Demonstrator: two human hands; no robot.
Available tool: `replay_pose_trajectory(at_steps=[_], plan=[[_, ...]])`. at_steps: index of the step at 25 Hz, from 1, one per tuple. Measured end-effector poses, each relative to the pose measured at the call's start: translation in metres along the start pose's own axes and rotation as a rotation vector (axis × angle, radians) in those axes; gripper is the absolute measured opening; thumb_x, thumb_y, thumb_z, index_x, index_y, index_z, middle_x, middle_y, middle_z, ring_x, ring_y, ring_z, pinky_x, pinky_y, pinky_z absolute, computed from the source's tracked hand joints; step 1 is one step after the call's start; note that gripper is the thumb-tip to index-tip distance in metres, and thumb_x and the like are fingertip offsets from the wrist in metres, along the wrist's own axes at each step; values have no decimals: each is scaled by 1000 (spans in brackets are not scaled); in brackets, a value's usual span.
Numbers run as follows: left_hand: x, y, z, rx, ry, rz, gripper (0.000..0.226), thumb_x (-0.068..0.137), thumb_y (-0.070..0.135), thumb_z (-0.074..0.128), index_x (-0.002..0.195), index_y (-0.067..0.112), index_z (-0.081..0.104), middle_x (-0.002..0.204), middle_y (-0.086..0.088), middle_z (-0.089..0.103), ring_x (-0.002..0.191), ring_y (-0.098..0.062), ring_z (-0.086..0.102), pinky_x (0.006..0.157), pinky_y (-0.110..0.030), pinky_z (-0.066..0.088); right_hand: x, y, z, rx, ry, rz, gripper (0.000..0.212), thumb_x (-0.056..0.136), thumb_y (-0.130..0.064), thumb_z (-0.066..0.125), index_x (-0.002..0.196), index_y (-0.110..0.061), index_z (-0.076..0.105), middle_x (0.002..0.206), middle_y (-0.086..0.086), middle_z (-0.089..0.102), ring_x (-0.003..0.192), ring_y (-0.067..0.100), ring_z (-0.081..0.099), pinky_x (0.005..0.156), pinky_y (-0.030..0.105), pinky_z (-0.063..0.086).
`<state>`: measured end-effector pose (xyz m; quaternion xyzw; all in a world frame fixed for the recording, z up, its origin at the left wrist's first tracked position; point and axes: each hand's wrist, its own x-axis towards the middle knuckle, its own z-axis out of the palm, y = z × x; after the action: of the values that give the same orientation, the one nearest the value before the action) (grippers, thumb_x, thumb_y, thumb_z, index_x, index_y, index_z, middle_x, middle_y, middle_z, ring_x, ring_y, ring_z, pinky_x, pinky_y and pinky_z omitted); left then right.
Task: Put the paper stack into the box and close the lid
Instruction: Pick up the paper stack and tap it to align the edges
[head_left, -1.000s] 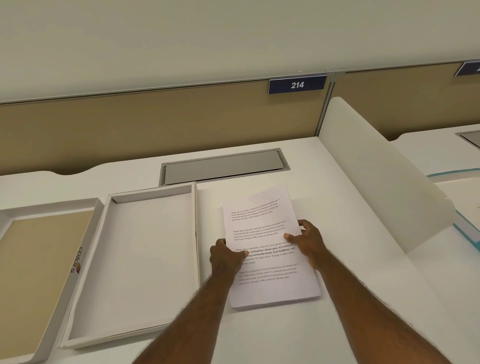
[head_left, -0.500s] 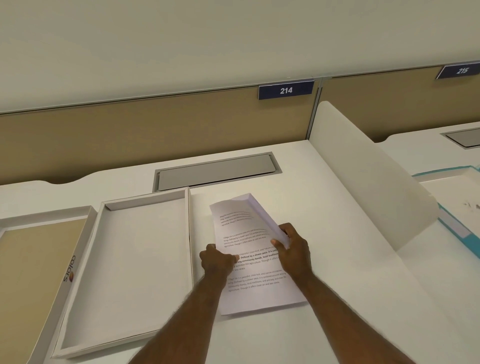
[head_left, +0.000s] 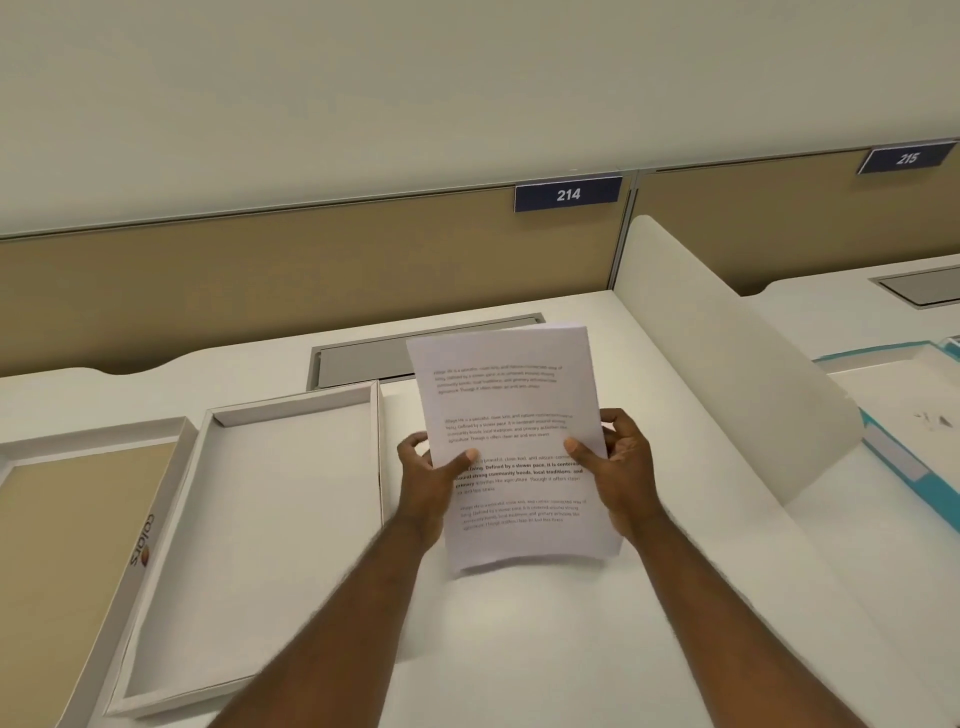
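Observation:
A white paper stack (head_left: 511, 415) with printed text is held up off the desk, tilted toward me. My left hand (head_left: 434, 478) grips its left edge with the thumb on the front. At the right edge my right hand (head_left: 621, 467) holds it the same way. To the left lies an open, empty white box tray (head_left: 291, 519), flat on the desk. Further left rests the other box half (head_left: 62, 530), with a tan inside and a "colors" logo on its side wall.
A grey cable hatch (head_left: 363, 358) sits in the desk behind the stack. A curved white divider (head_left: 727, 364) borders the desk on the right, with a teal-edged folder (head_left: 904, 457) beyond it. A tan partition (head_left: 311, 275) with the 214 label runs along the back.
The paper stack lay flat on the desk a second ago. Both hands have taken its sides and lifted it upright off the surface.

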<state>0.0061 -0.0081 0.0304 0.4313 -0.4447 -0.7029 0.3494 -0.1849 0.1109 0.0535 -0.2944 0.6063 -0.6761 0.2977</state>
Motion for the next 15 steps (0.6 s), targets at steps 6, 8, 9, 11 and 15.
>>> replay_pose_trajectory(at_steps=[6, 8, 9, 11, 15], plan=[[-4, 18, 7, 246, -38, 297, 51, 81, 25, 74, 125, 16, 50, 121, -7, 68, 108, -29, 68, 85, -52, 59, 5, -9, 3, -18, 16, -57, 30, 81, -5, 72, 102, -23, 59, 107, 12, 71, 92, 26, 70, 78, 36, 58], [-8, 16, 8, 249, -14, 351, 50, 83, 21, 71, 127, 15, 47, 121, -7, 66, 109, -27, 67, 85, -50, 59, 3, -4, 4, -52, 5, -82, 30, 83, -6, 70, 108, -19, 59, 108, 7, 70, 97, 24, 68, 82, 36, 57], [-9, 16, 8, 258, -12, 367, 49, 84, 20, 69, 127, 15, 46, 121, -7, 65, 109, -27, 67, 85, -50, 60, 1, -2, 5, -58, 8, -91, 30, 84, -6, 69, 110, -19, 59, 109, 4, 69, 98, 21, 67, 84, 36, 56], [-9, 16, 9, 291, -26, 383, 45, 86, 19, 68, 125, 16, 45, 119, -5, 65, 108, -25, 66, 86, -48, 60, -2, 0, 7, -52, 22, -94, 33, 86, -5, 66, 110, -25, 57, 108, -1, 68, 97, 15, 66, 85, 34, 56], [-13, 16, 17, 331, 3, 383, 42, 89, 10, 65, 121, 23, 42, 113, 4, 63, 108, -19, 63, 87, -37, 58, -5, 7, 11, -44, 77, -54, 38, 89, -8, 63, 122, -19, 46, 119, 8, 62, 108, 23, 61, 90, 38, 54]])
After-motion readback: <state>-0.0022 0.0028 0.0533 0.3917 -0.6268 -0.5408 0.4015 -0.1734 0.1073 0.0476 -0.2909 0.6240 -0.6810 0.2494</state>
